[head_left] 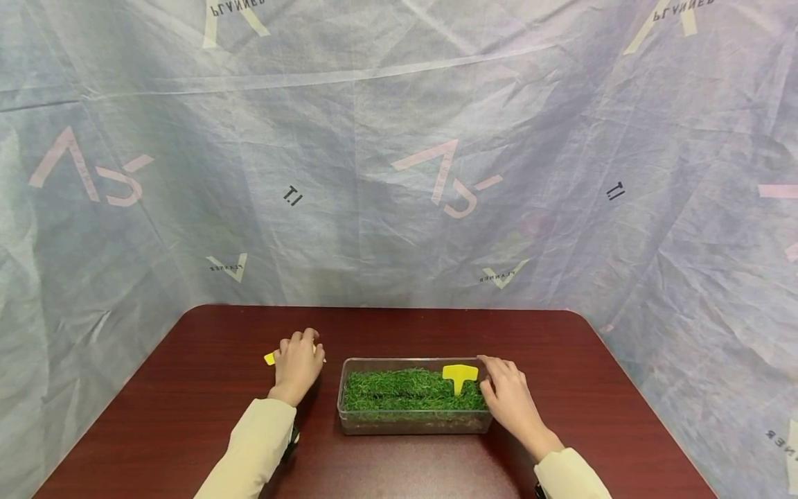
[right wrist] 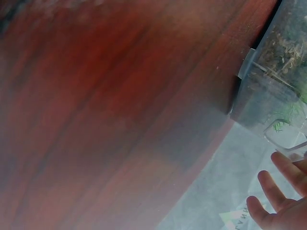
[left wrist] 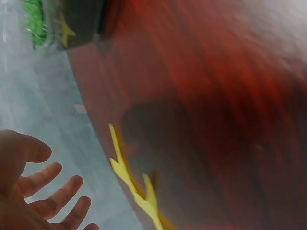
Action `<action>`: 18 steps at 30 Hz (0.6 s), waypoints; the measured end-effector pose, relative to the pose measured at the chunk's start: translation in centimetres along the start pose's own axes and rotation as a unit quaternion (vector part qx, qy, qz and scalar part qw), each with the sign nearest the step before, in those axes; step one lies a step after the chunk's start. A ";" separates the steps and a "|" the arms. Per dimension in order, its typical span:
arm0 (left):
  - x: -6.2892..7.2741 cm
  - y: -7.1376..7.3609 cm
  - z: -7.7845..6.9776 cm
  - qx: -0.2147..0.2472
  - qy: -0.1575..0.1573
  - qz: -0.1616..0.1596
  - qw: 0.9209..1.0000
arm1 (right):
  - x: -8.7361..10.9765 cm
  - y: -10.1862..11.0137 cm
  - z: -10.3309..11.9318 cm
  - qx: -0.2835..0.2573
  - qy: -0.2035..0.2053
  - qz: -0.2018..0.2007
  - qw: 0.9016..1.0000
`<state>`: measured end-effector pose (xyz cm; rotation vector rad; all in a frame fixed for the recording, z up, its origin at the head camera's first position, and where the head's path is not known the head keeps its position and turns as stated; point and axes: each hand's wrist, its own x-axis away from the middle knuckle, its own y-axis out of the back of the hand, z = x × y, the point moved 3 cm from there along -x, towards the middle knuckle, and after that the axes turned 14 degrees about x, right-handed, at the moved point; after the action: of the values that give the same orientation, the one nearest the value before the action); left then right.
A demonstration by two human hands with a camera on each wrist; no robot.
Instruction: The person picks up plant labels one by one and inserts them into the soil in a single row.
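In the head view my left hand (head_left: 298, 362) is over a yellow plant label (head_left: 269, 358) lying on the table, covering most of it. The left wrist view shows this hand's fingers spread and relaxed, apart from the thin yellow label (left wrist: 144, 203), with nothing between them. My right hand (head_left: 512, 397) rests at the right end of a clear plastic box (head_left: 414, 423), its fingertips right at the rim. Green artificial grass (head_left: 399, 388) fills the box. A yellow T-shaped label (head_left: 460, 375) stands upright in the grass near the right end.
The dark red-brown wooden table (head_left: 187, 416) has rounded far corners. A grey printed cloth (head_left: 349, 208) hangs behind it and along both sides. The box stands near the table's middle, to the right of my left hand.
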<state>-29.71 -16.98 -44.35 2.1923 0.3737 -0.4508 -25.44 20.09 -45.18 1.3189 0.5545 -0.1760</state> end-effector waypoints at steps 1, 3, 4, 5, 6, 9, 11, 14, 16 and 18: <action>0.0 0.0 0.4 -0.004 0.008 0.005 1.000 | 0.0 0.0 0.0 0.000 -0.001 0.001 1.000; 0.0 0.0 1.1 -0.014 0.025 0.019 0.999 | 0.0 0.0 0.0 0.001 -0.001 0.002 1.000; 0.0 0.1 1.4 -0.018 0.032 0.025 0.999 | 0.0 0.0 0.0 0.001 -0.002 0.002 1.000; 0.0 0.1 1.8 -0.021 0.037 0.030 0.999 | 0.0 0.0 0.0 0.001 -0.002 0.002 1.000; -0.1 0.2 2.1 -0.022 0.046 0.037 0.998 | 0.0 0.0 0.0 0.002 -0.002 0.003 1.000; -0.1 0.4 3.1 -0.027 0.068 0.056 0.996 | -0.1 -0.1 0.0 0.004 -0.003 0.005 1.000; -0.1 0.6 3.7 -0.031 0.082 0.065 0.994 | -0.1 -0.1 0.0 0.005 -0.002 0.007 1.000; -0.1 0.9 4.5 -0.038 0.096 0.074 0.992 | -0.1 -0.1 0.0 0.006 -0.001 0.009 1.000; -0.1 1.1 4.9 -0.039 0.104 0.076 0.991 | -0.1 -0.1 0.1 0.006 -0.001 0.008 1.000; 0.0 1.2 5.3 -0.038 0.112 0.076 0.990 | -0.1 -0.1 0.1 0.005 -0.001 0.008 1.000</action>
<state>-30.21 -21.89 -46.54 2.1827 0.3364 -0.1045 -25.54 19.97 -45.17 1.3321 0.5429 -0.1670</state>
